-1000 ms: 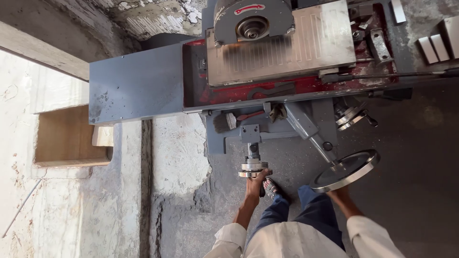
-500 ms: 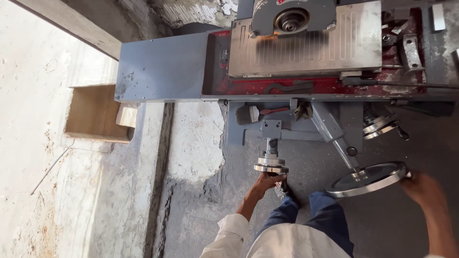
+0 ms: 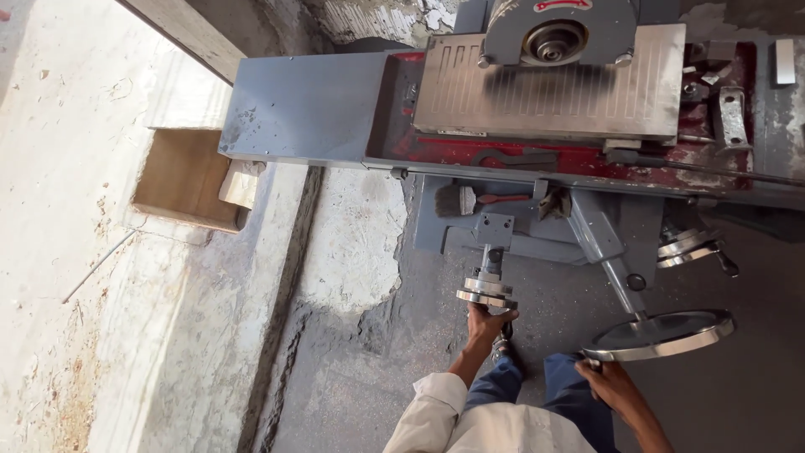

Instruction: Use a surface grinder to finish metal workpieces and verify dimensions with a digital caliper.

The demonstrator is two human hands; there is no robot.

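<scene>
I look down at a grey surface grinder with a ribbed steel table (image 3: 549, 92) and a round grinding head (image 3: 553, 33) above it. My left hand (image 3: 488, 323) is closed around the small chrome handwheel (image 3: 486, 294) under the machine's front. My right hand (image 3: 610, 384) grips the near rim of the large chrome handwheel (image 3: 662, 334) on its slanted shaft. My cream sleeves and blue trousers show at the bottom edge.
A paintbrush with a red handle (image 3: 478, 200) lies on the machine's front ledge. A third handwheel (image 3: 692, 245) sits to the right. A cardboard box (image 3: 189, 178) stands by the pale wall on the left. Metal blocks and clamps (image 3: 734, 113) lie on the red tray.
The view has shifted, so the machine sits further right and lower in frame. My right hand has slid from the large handwheel's right side to its near left rim. The left hand stays on the small handwheel.
</scene>
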